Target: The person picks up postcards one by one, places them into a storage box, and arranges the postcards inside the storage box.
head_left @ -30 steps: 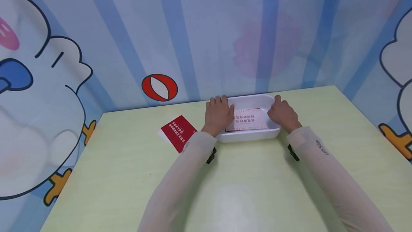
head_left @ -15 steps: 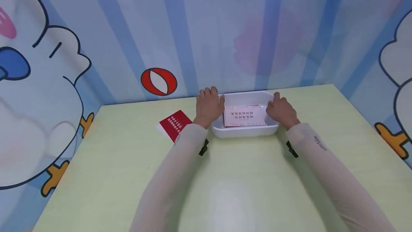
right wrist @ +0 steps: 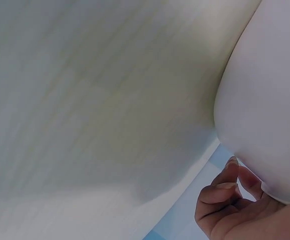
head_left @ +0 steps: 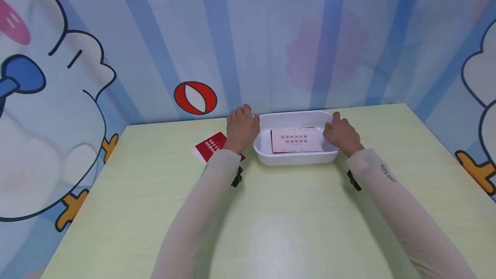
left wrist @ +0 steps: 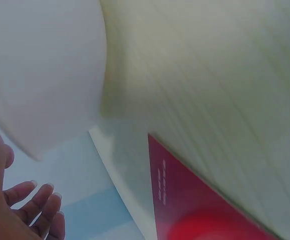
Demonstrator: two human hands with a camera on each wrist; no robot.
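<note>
A white plastic tray stands at the table's back edge. Inside it lies a pale printed card with a red edge showing beneath. My right hand grips the tray's right end; in the right wrist view its curled fingers are at the rim. Just left of the tray is my left hand, its fingers loosely bent and holding nothing. The left wrist view shows that hand apart from the tray's wall. Below it lies a red printed card, partly hidden by hand and sleeve.
A white corner of paper shows under the red card. The pale yellow table stretches toward me. Behind it rises a blue striped backdrop with cartoon prints, meeting the table's back edge close to the tray.
My left hand has moved left, from over the tray's left end and card to beside the tray, uncovering that end. My right hand stays at the right end.
</note>
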